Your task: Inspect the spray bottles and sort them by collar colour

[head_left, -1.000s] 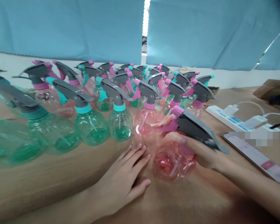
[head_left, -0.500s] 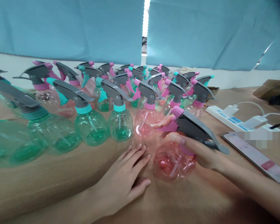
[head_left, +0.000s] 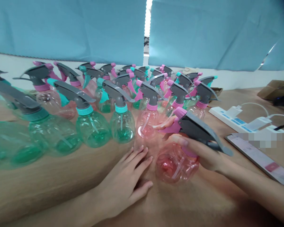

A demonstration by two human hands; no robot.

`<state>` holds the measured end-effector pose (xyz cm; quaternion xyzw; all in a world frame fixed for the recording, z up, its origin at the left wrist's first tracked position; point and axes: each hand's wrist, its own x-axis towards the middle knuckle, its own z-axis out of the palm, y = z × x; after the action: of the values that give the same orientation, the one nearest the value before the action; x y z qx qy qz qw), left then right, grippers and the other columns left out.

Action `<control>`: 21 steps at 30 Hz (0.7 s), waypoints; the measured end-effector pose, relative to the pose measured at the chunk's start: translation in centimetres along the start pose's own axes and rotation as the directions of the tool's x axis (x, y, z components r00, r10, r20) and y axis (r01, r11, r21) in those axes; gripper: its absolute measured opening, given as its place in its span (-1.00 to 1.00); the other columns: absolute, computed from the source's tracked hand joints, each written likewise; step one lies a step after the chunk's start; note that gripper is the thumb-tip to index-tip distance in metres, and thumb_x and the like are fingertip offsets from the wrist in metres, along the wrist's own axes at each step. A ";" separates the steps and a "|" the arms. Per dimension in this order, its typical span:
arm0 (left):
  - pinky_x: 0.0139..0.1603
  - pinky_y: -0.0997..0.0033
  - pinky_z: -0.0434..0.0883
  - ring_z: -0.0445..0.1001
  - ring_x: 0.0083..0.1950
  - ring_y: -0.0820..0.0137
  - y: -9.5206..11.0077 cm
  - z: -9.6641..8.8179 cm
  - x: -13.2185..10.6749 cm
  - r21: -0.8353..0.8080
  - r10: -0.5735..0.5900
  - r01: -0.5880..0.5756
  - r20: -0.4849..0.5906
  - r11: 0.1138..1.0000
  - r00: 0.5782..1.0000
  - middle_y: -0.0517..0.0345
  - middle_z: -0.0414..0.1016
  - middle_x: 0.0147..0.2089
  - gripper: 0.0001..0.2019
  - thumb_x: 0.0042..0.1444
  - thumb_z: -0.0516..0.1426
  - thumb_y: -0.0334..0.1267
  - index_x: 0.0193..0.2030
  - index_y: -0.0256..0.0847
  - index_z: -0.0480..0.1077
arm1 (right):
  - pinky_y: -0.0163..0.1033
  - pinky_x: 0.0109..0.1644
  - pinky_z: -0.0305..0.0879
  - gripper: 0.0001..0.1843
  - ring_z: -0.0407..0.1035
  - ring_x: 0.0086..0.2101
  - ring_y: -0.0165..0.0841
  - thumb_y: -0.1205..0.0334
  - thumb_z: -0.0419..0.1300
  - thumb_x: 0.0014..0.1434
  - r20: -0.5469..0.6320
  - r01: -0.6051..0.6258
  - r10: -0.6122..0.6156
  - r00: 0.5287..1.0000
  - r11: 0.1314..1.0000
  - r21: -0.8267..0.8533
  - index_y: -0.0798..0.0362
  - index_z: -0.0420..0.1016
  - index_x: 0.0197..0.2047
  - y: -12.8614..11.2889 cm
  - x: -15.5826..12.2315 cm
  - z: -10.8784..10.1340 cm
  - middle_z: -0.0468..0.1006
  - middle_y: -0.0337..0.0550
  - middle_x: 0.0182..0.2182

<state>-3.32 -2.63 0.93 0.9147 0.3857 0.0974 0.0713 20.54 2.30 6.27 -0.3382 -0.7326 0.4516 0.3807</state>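
Right hand (head_left: 207, 157) gripping the tilted pink spray bottle (head_left: 176, 165), front of bottle row (head_left: 121, 126), away from table's (head_left: 49, 179) far edge. Left hand (head_left: 123, 176) flat, fingers spread. Hold firmly; easy on trigger (head_left: 173, 127).

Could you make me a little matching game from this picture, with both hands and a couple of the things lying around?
1. Left hand
2. Right hand
3. Phone
4. Power strip

A. White, with plugs in it
B. Holding a pink spray bottle
C. Lying screen up
D. Palm down at the table, holding nothing

Right pairs: 1-D, 2-B, 3-C, 4-A.
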 end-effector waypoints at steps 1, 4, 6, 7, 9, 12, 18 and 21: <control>0.34 0.04 0.06 0.04 0.40 0.15 0.0 0.0 0.0 -0.004 0.000 0.000 -0.002 1.000 1.000 -0.01 0.06 0.41 -0.48 0.32 0.03 -0.03 0.33 -0.25 0.17 | -0.32 -0.34 0.38 -0.69 0.42 -0.42 -0.39 -0.01 0.11 0.25 0.016 0.001 -0.001 1.000 1.000 0.003 -0.01 0.54 -0.35 0.0 0.0 0.0 0.50 -0.24 -0.49; 0.34 0.03 0.07 0.05 0.39 0.14 0.0 0.0 0.0 -0.024 -0.005 0.005 -0.008 1.000 1.000 -0.03 0.07 0.40 -0.48 0.31 0.03 -0.04 0.32 -0.24 0.18 | -0.31 -0.33 0.38 -0.68 0.42 -0.41 -0.38 -0.01 0.10 0.26 0.043 -0.012 0.012 0.999 1.000 0.008 -0.01 0.54 -0.34 0.0 0.0 -0.1 0.51 -0.23 -0.48; 0.34 0.03 0.07 0.05 0.39 0.13 0.0 -0.1 -0.1 -0.029 -0.006 0.006 -0.011 1.000 1.000 -0.03 0.07 0.40 -0.48 0.32 0.03 -0.03 0.33 -0.25 0.17 | -0.31 -0.34 0.38 -0.71 0.42 -0.42 -0.38 0.02 0.10 0.27 0.034 -0.023 0.023 0.999 1.000 0.014 -0.02 0.54 -0.34 0.1 -0.1 -0.1 0.52 -0.24 -0.47; 0.35 0.04 0.06 0.04 0.40 0.13 0.0 -0.1 -0.1 -0.029 -0.004 0.004 -0.010 1.000 1.000 -0.04 0.07 0.40 -0.48 0.32 0.03 -0.03 0.33 -0.25 0.17 | -0.31 -0.34 0.38 -0.72 0.42 -0.42 -0.38 0.03 0.10 0.27 0.031 -0.025 0.024 0.999 0.999 0.022 -0.02 0.54 -0.34 0.1 -0.1 -0.2 0.52 -0.24 -0.46; 0.35 0.03 0.06 0.04 0.40 0.13 0.0 -0.1 0.0 -0.025 0.001 -0.001 -0.006 1.000 1.000 -0.04 0.06 0.41 -0.48 0.32 0.03 -0.04 0.32 -0.26 0.17 | -0.30 -0.36 0.38 -0.74 0.43 -0.42 -0.38 0.05 0.10 0.27 0.042 -0.026 0.025 0.999 0.999 0.039 -0.03 0.54 -0.31 0.3 -0.1 -0.2 0.53 -0.23 -0.46; 0.35 0.03 0.06 0.04 0.40 0.14 0.1 -0.2 0.0 -0.018 0.001 -0.001 -0.001 1.000 1.000 -0.03 0.06 0.41 -0.48 0.32 0.03 -0.05 0.32 -0.26 0.18 | -0.29 -0.38 0.38 -0.72 0.42 -0.45 -0.37 0.05 0.10 0.27 0.058 -0.037 0.034 0.998 0.998 0.047 -0.02 0.54 -0.34 0.3 0.0 -0.2 0.51 -0.23 -0.50; 0.35 0.04 0.04 0.02 0.41 0.15 0.1 -0.2 0.0 -0.002 0.001 -0.001 0.013 1.000 1.000 -0.03 0.04 0.41 -0.47 0.32 0.03 -0.03 0.33 -0.27 0.17 | -0.28 -0.38 0.36 -0.74 0.42 -0.42 -0.35 0.04 0.11 0.26 0.041 -0.006 0.005 0.999 1.000 0.026 -0.03 0.53 -0.34 -0.3 0.3 0.0 0.52 -0.22 -0.46; 0.35 0.05 0.04 0.01 0.41 0.16 0.1 -0.2 -0.1 0.005 0.000 0.000 0.023 1.000 1.000 -0.02 0.03 0.42 -0.48 0.32 0.02 -0.04 0.33 -0.27 0.17 | -0.26 -0.38 0.36 -0.71 0.42 -0.42 -0.34 0.02 0.10 0.26 0.009 0.043 -0.042 0.999 0.999 -0.024 -0.02 0.53 -0.35 -0.6 0.4 0.1 0.52 -0.20 -0.46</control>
<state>-3.34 -2.76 1.14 0.9159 0.3851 0.0860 0.0735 20.17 2.34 6.86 -0.3253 -0.7467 0.4359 0.3829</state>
